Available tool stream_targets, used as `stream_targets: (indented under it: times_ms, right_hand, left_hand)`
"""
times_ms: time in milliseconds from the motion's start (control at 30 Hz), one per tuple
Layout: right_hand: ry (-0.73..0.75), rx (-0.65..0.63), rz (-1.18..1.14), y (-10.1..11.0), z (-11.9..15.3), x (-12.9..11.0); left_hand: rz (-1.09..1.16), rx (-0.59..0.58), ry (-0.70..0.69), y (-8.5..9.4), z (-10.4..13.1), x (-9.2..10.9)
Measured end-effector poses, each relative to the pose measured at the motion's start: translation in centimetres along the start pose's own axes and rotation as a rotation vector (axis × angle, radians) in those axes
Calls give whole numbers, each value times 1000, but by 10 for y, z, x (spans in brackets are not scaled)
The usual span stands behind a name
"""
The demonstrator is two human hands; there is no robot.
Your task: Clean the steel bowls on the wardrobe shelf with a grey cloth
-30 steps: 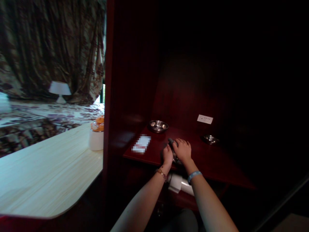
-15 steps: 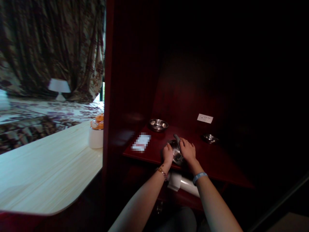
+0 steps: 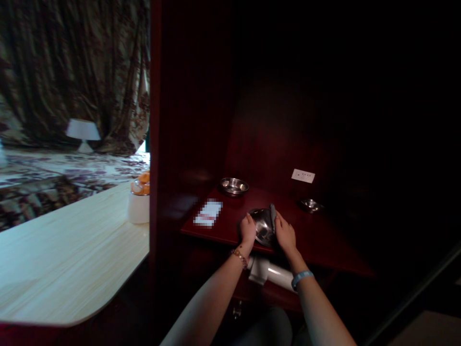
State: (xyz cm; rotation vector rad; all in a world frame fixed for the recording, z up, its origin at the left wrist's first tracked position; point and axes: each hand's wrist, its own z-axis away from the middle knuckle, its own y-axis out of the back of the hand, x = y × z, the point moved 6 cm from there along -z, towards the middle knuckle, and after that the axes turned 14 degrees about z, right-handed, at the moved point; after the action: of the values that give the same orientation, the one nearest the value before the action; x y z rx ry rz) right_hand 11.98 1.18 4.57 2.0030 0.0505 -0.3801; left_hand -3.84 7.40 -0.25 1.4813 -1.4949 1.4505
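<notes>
A shiny metal bowl [image 3: 263, 225] is tilted between my hands near the front edge of the dark red desk. My left hand [image 3: 248, 229] grips its left rim, thumb on the visible surface. On the other side, my right hand [image 3: 285, 232] presses a grey cloth [image 3: 272, 217] against the bowl's right edge. A second metal bowl [image 3: 234, 186] sits at the back left of the desk, and a smaller metal dish [image 3: 311, 206] lies to the right.
A blurred white sheet [image 3: 208, 213] lies at the desk's left. White socket plate [image 3: 303, 176] on the back wall. Beyond the dark red partition [image 3: 158, 182], a pale table [image 3: 72, 259] holds a white container [image 3: 138, 208] with orange items. A white roll-like object [image 3: 279, 275] is under the desk.
My right hand and the grey cloth have moved from over the bowl out to its right edge, uncovering more of its surface. My left hand keeps its grip. The view has shifted slightly.
</notes>
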Motion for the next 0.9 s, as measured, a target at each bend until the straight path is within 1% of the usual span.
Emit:
stream_targets:
  times_ms: [267,400,500,633,900]
  right_hand:
    - [-29,137,-79,-6,24,1]
    - [-64,229,-161,-15,42,0]
    - [-36,308,-171,-23,56,-4]
    - [0,368,-147,-29,69,-8]
    - [75,413,18,-25,79,-18]
  left_hand:
    - [43,16,-14,1,0,1]
    - [82,20,-26,2,2,2]
    - [112,14,-17,1,3,3]
    - [128,-1,-28,0,3,5]
    - [105,1,-18,0,1,2]
